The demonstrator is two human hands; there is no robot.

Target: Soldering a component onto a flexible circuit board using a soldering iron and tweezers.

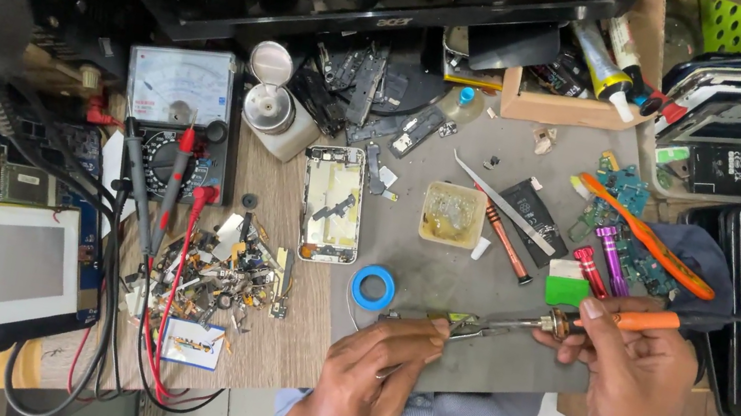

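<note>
Small part (pixel 457 323) at bench front edge, too tiny to identify, half hidden by fingertips. Left hand (pixel 371 376) pinches it narrowly, palm down. Right hand (pixel 631 371) closed round soldering iron (pixel 574 320), tip touching part. Forearms cut off by frame bottom.

Left hand (pixel 378 367) pinching, right hand (pixel 628 370) gripping — fingertips nearly meeting
</note>
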